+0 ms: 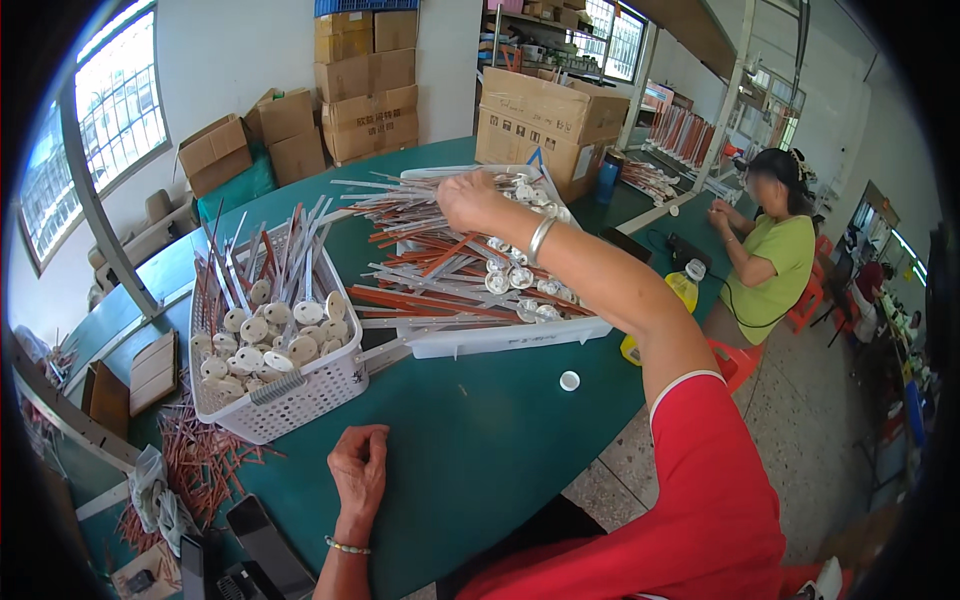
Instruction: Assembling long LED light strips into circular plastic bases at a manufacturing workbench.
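Note:
My right hand (468,200) reaches far across the green table (470,440) and rests on a heap of long thin rods with round white discs at their ends (450,270), piled in a shallow white tray (490,340). Its fingers curl into the heap; what they grip is hidden. A metal bangle sits on that wrist. My left hand (358,468) lies near the table's front edge, fingers loosely curled, holding nothing. Just beyond it stands a white mesh basket (290,395) full of the same disc-ended rods (265,330).
A small white cap (569,380) lies on the table right of the tray. Loose reddish rods (205,460) are scattered at the left. Cardboard boxes (545,125) stand behind the tray and by the wall. A person in a green shirt (770,260) works at the right.

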Motion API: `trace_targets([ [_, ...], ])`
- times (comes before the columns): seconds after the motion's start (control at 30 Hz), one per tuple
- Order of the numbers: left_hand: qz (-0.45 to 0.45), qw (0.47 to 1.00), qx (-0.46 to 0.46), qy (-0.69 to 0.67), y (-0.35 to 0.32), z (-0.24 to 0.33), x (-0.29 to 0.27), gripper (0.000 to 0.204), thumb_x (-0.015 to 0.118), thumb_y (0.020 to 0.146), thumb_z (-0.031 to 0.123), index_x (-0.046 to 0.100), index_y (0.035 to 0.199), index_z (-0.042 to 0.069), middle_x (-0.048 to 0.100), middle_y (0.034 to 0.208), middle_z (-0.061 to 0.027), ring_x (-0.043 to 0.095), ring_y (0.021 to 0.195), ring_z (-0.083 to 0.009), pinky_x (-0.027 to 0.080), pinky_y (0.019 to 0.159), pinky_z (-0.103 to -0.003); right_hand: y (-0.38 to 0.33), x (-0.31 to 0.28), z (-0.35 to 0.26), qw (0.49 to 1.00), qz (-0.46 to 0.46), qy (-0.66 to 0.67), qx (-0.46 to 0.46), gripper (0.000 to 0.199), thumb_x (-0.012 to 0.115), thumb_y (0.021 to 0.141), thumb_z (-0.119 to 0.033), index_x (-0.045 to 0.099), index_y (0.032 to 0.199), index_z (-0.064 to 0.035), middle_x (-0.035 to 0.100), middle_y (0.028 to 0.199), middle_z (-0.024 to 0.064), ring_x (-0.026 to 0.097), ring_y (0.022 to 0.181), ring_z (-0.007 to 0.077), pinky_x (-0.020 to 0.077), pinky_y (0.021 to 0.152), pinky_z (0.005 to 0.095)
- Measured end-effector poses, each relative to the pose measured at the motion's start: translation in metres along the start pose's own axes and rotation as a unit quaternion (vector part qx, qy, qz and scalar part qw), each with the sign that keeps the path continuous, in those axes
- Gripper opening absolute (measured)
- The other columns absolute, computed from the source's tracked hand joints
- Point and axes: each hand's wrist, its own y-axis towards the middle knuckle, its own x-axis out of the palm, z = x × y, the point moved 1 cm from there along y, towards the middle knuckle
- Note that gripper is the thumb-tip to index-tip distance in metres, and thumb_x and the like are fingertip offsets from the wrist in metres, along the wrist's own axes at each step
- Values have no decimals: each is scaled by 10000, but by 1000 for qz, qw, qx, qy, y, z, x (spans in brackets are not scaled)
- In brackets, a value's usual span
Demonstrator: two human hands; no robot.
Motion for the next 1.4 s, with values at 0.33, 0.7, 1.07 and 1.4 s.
trace_targets([
  [0.33, -5, 1000, -2, -2, 1, -4, 0, 91, 631, 899, 41, 709, 898, -7, 646, 765, -86, 569, 622, -127, 456, 590, -274, -28, 2, -5, 986, -129, 101, -7, 357, 663, 808, -292, 723, 1039, -26, 704, 1084, 176, 666, 1028, 352, 541, 867, 423],
  [0.7, -2, 1000, 6, -20, 1, -7, 1, 102, 625, 913, 52, 704, 904, -12, 656, 786, -83, 588, 654, -130, 466, 611, -273, -90, 35, 65, 976, -37, 214, 14, 164, 576, 759, -130, 725, 758, -62, 705, 743, 149, 695, 786, 304, 547, 746, 417],
  [1.07, -6, 1000, -19, -17, -2, -8, 0, 98, 636, 907, 58, 714, 911, -1, 637, 769, -60, 549, 619, -99, 446, 583, -255, -75, 25, 0, 956, 42, 287, 47, 217, 708, 777, -265, 714, 817, -52, 700, 813, 154, 685, 815, 328, 535, 723, 434],
  [1.4, -4, 999, -11, -41, 2, -10, 2, 98, 642, 908, 65, 712, 915, -4, 638, 773, -60, 544, 614, -99, 443, 578, -258, -54, 44, 22, 947, -9, 314, 64, 164, 742, 671, -166, 721, 771, -39, 716, 819, 165, 698, 780, 283, 552, 726, 363],
])
